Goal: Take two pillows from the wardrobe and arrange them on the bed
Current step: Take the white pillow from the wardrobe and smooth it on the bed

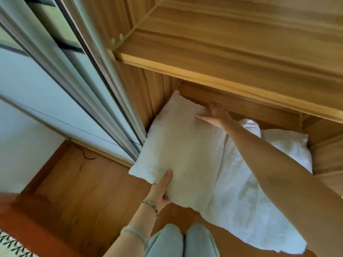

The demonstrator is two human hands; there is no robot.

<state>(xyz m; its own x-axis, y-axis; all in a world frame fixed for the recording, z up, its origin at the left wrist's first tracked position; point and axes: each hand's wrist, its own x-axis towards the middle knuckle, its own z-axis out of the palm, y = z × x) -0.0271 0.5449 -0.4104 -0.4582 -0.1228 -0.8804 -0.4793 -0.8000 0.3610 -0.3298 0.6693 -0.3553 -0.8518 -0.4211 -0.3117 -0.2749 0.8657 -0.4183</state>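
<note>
Top pillow (178, 151) lies in wardrobe (232, 52) lower bay, stacked on second pillow (285, 149), near edge overhanging floor. Left hand (161, 190) clamped on near corner — thumb on top, fingers under. Right hand (213, 115) spread flat on far edge, fingers apparently curling behind; not clear whether it grips yet. Pillow looks light, soft, floppy — will sag between holds, so opposite edges suit it. Cloth not slippery. Lower pillow may drag along with it.

Matt, wrinkled off-white cloth pillow (181, 151) under the fingertips (201, 117); beyond them, matt grained brown wooden wardrobe shelf (232, 58); glossy, seemingly metal grey sliding-door frame (104, 86).
</note>
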